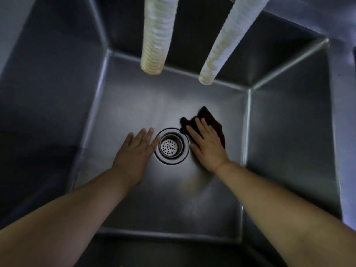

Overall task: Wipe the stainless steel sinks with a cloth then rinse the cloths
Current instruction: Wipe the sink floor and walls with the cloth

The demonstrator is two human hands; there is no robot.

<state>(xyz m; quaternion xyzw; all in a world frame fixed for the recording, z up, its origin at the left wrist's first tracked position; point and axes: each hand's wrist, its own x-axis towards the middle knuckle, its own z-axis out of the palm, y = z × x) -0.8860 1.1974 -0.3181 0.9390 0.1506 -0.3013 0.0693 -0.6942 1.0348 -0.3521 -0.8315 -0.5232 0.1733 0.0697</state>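
Down at the bottom, the straight fingers (194, 130) of the right hand (207, 145) are lying flat and slightly spread on a dark, soft, crumpled cloth (209, 117), pressing it against the floor of the deep, square stainless steel sink (134, 105). The fingers are not curling round the fabric; the palm is simply resting on top of it. The cloth is lying just right of the round metal drain strainer (169, 146), its near edge about touching the drain's outer ring. Its shape is irregular, with one pointed corner sticking out toward the back wall and a ragged lobe poking out to the left beyond the fingertips; its long axis is running from near-right to far-left, roughly along the hand.

The left hand (137, 149) is resting open on the bare steel on the other side of the drain, fingers straight and close together, tips pointing toward the back right and reaching the strainer's rim. It is holding nothing.

The strainer is a shiny cup with many small holes, sitting inside concentric rings. The sink floor is looking brushed and dull, with bright welded seams at the corners. Both bare forearms are reaching in from the near edge. Overhead, two pale ribbed hoses (157, 35) are hanging down over the back of the basin, open ends apart from each other.
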